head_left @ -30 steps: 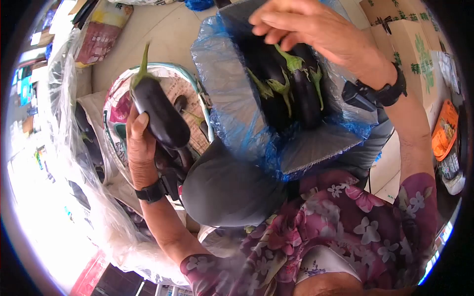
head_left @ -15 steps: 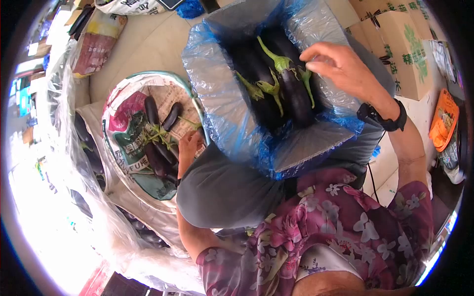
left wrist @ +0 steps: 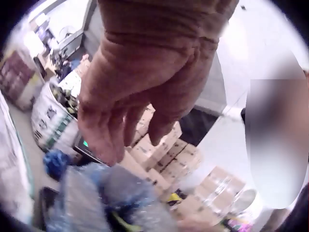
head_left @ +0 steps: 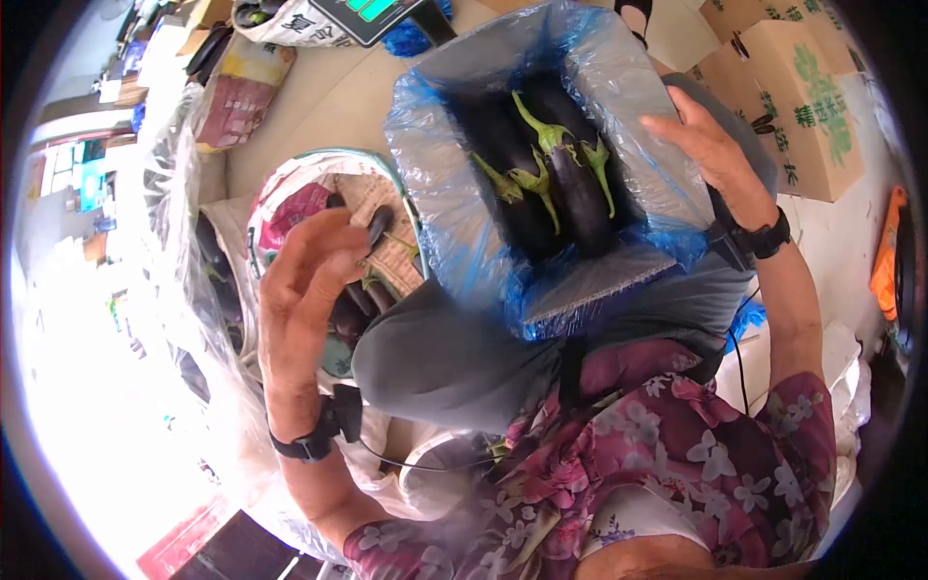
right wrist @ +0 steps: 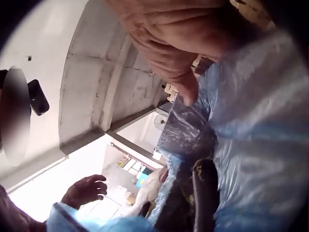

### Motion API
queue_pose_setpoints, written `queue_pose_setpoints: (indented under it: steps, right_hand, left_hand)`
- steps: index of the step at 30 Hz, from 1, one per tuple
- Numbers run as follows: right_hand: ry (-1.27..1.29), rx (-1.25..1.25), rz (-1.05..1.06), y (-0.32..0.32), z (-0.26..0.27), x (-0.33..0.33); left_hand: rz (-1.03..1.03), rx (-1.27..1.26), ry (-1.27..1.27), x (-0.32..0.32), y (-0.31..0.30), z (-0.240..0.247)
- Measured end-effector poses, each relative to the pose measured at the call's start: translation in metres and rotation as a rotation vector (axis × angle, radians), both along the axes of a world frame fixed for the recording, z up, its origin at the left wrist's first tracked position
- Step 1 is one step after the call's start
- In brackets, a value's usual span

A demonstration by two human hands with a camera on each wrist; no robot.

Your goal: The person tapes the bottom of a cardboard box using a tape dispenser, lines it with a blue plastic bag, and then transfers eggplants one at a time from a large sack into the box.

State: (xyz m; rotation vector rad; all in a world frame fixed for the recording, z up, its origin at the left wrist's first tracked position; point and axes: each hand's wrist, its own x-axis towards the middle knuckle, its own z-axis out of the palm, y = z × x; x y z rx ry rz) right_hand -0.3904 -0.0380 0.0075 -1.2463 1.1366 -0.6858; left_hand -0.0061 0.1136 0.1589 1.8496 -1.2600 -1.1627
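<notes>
In the head view, my left hand [head_left: 314, 280] is raised over a round basket [head_left: 414, 198] lined with printed sacking. Its fingers are bent loosely with nothing between them. Below it, partly covered by the hand, lie small dark eggplants [head_left: 380, 224]. To the right is a box [head_left: 440, 174] lined with blue plastic, holding several large dark eggplants [head_left: 580, 188] with green stems. My right hand [head_left: 715, 155] is at the box's right flap, thumb over the plastic and fingers spread at the edge. In the right wrist view, an eggplant [right wrist: 205, 188] shows beside the plastic.
A scale [head_left: 372, 14] with a green display stands beyond the box. Printed cartons [head_left: 802, 106] are stacked at the right. Clear plastic sheeting [head_left: 169, 242] runs along the left, over more eggplants. A grey-trousered knee [head_left: 435, 358] lies between the basket and the person's body.
One second ago my left hand held a large eggplant; it then reached down into the basket and now has risen without one. My right hand moved from above the eggplants to the box's right flap.
</notes>
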Motion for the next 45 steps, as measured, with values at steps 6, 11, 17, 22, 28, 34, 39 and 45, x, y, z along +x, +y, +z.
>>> queue_pose_setpoints:
  steps: [6, 11, 17, 22, 28, 34, 39, 45]
  right_hand:
    - [-0.047, 0.233, 0.094, 0.016, -0.009, -0.019]
    - [-0.02, 0.262, -0.093, 0.038, -0.013, -0.021]
    - [-0.124, 0.193, -0.016, 0.031, -0.033, -0.029]
    - [0.057, 0.158, -0.14, 0.035, -0.028, -0.029]
    - [0.025, 0.147, -0.165, 0.047, -0.001, -0.017]
    - [-0.036, 0.164, -0.167, 0.031, -0.036, -0.031]
    - [-0.123, 0.223, -0.255, 0.034, -0.021, -0.019]
    - [-0.377, 0.427, -0.361, 0.037, -0.024, -0.013]
  left_hand:
    - [0.005, -0.01, 0.165, -0.075, 0.027, -0.004]
    - [0.158, -0.145, 0.118, -0.117, 0.061, -0.043]
    - [0.238, -0.3, -0.186, -0.127, 0.084, -0.123]
    - [0.26, -0.386, -0.283, -0.122, 0.086, -0.134]
    - [0.345, -0.353, -0.234, -0.085, 0.056, -0.157]
    - [0.439, -0.038, 0.188, -0.067, 0.023, -0.172]
    - [0.458, -0.094, 0.566, -0.055, 0.023, -0.187]
    - [0.512, -0.203, 0.645, -0.046, 0.027, -0.189]
